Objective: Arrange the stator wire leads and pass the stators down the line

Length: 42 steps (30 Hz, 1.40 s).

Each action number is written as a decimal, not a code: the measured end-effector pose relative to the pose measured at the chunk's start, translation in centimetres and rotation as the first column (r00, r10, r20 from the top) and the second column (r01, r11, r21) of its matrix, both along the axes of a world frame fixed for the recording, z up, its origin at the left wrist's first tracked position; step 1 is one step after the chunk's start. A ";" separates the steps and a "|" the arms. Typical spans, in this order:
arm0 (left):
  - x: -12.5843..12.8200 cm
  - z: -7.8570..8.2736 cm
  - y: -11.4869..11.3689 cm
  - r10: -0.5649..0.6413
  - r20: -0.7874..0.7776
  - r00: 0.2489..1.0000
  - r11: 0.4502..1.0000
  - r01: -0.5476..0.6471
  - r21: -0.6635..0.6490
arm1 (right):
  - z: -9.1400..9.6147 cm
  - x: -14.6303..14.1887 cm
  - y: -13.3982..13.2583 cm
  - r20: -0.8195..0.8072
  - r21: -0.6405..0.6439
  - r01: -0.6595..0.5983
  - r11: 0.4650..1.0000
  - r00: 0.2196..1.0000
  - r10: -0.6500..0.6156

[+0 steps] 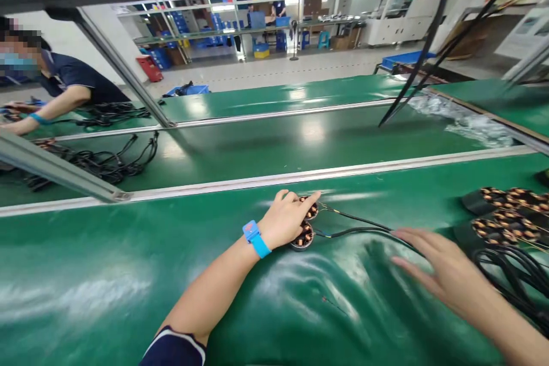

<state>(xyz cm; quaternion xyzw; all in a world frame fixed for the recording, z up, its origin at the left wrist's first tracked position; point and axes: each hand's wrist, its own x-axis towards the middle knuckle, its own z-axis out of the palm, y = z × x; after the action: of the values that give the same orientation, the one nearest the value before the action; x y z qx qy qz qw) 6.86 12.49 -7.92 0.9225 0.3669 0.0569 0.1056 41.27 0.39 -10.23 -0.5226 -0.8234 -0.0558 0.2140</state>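
Left hand [285, 218] rests palm-down on two wound coils [305, 227] on the green surface [128, 274]; its grip cannot be told. Right hand [433, 266] hovers open, fingers spread, holding nothing, near their black wires [360, 231].

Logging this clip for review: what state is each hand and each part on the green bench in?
Left hand: palm down, resting on the two wound stators.
Two wound stators: flat on the mat, side by side, partly covered.
Black leads: trailing right from those stators, slack.
Right hand: open, fingers spread, blurred, holding nothing.
Stator pile: lying at the right edge, untouched.
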 end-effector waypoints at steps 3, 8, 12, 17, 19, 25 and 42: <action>-0.8 0.2 -1.3 -0.015 0.196 0.980 0.999 0.021 -0.030 | -0.6 -4.9 2.4 -0.241 -0.075 -0.135 0.988 0.964 0.114; -2.1 -2.0 -4.6 -0.012 0.387 0.922 0.999 -0.008 0.051 | 0.5 -10.9 5.6 -0.511 -0.304 -0.349 0.886 0.845 0.158; -2.6 -4.5 -5.6 -0.071 0.446 0.892 0.991 0.014 0.132 | 0.1 -12.3 6.3 -0.625 -0.532 -0.432 0.728 0.780 0.006; -2.7 -5.6 -5.6 -0.060 0.525 0.849 0.998 0.032 0.062 | -2.0 -11.6 6.0 -0.752 -0.645 -0.545 0.536 0.577 -0.319; -2.6 -5.8 -5.7 -0.040 0.532 0.846 0.998 0.013 0.053 | -2.3 -11.6 6.0 -0.767 -0.641 -0.590 0.490 0.485 -0.420; -2.6 -6.1 -5.9 -0.040 0.600 0.799 0.995 -0.022 0.096 | -1.7 -10.9 6.2 -0.793 -0.607 -0.589 0.532 0.409 -0.452; -0.7 -1.6 1.1 -0.084 0.538 0.838 0.892 0.304 -0.334 | -0.1 -9.9 5.6 -0.636 -0.588 -0.384 0.713 0.764 -0.113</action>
<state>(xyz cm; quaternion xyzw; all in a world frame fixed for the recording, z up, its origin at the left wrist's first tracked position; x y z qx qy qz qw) 6.13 13.59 -9.54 0.8645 0.2318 0.2102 0.3934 31.33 5.95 -10.34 -0.4844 -0.7003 0.4490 0.2708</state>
